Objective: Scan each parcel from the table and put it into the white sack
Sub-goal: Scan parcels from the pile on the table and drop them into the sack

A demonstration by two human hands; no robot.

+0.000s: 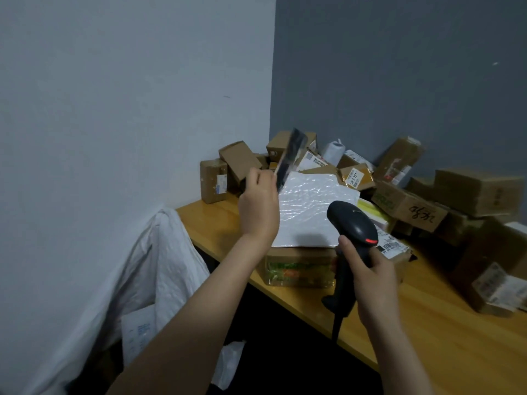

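Observation:
My left hand (258, 206) is raised above the table's left end and pinches a thin dark flat parcel (291, 158), blurred and tilted nearly on edge. My right hand (368, 276) grips the handle of a black barcode scanner (353, 223) whose head points up and left toward that parcel; a red light shows on its head. The white sack (159, 269) hangs open beside the table's left end, below my left arm, with a white labelled parcel (139, 332) inside.
The wooden table (427, 323) carries a pile of brown cardboard boxes (479, 192) along the grey wall. A white bubble mailer (310, 209) lies on a taped box (296, 269) near the front edge. More boxes (496, 280) sit at the right.

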